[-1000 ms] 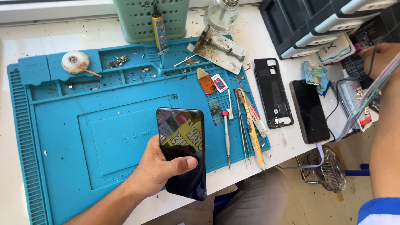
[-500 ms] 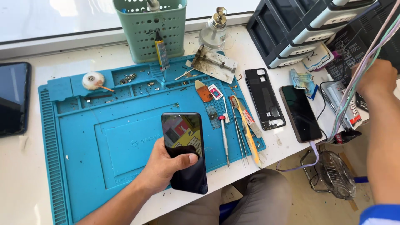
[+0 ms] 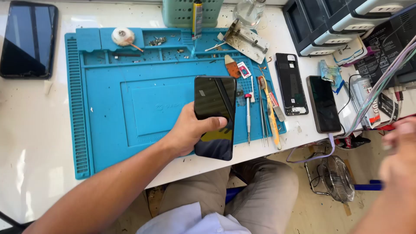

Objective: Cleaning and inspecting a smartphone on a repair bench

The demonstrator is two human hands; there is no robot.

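The black phone [image 3: 214,116] sits in my left hand [image 3: 190,132], screen up and dark, held above the blue repair mat [image 3: 108,108] at its right half. My grip is closed around it from the left side: the palm cradles the left edge and back, and the thumb lies across the glass near the lower third. Its long axis runs away from me, top end toward the far edge of the worktop [image 3: 34,130], tilted only slightly. My right hand [image 3: 401,151] is well apart, off at the right past the worktop's edge, blurred; I cannot tell whether it is open or holding anything. So the left hand is the one on the phone. Just right of the phone lie a screwdriver [image 3: 248,113], tweezers [image 3: 262,108] and a yellow-handled tool [image 3: 271,113], all parallel to it. Farther right rest a bare phone back cover [image 3: 291,84] and another dark phone [image 3: 323,104]
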